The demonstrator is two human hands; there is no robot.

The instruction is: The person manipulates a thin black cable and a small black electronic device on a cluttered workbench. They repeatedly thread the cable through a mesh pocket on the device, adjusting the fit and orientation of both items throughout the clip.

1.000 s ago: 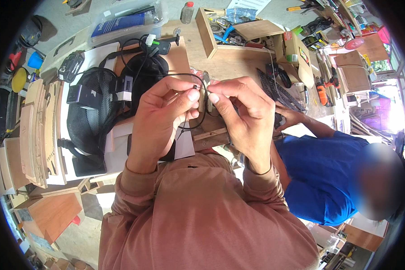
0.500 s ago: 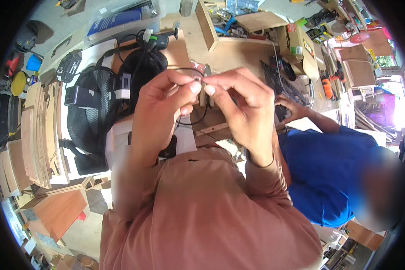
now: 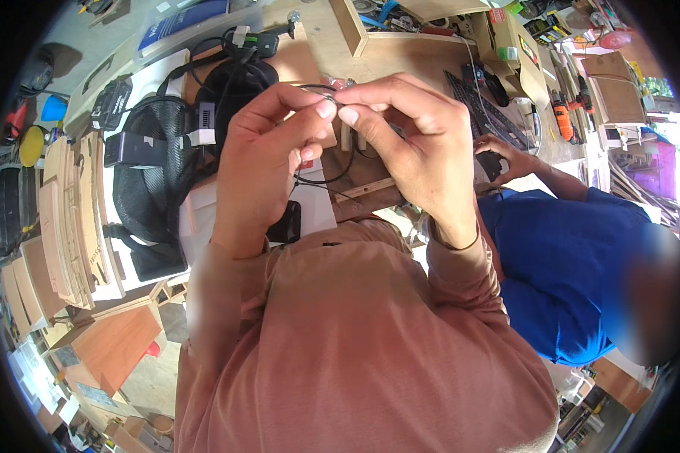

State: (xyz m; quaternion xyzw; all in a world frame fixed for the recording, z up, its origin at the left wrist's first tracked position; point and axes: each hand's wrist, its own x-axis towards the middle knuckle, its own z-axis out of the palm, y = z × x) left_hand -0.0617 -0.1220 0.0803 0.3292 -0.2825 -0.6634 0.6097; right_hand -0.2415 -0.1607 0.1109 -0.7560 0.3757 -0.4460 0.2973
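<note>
A thin black cord (image 3: 332, 181) hangs in a loop between my hands, above the workbench. My left hand (image 3: 261, 151) pinches it between thumb and forefinger. My right hand (image 3: 423, 143) pinches it from the other side, the fingertips of both nearly touching. The bit between the fingertips is small and mostly covered, so I cannot tell whether it is a knot or an end. Under my left wrist lies a flat black object (image 3: 287, 223) on a white surface. Left of my hands are a black mesh pack (image 3: 147, 189) with straps and a tool battery (image 3: 112, 103).
At the right a person in a blue shirt (image 3: 559, 264) holds a dark object in one hand. Beyond are a black keyboard (image 3: 487, 109), an open cardboard box (image 3: 510, 57) and an orange drill (image 3: 562, 117). Stacked boards (image 3: 68, 219) stand at the left.
Both hands have risen slightly in the picture, still pinching the cord. The bench has shifted upward in the view. The other person appears a little farther right.
</note>
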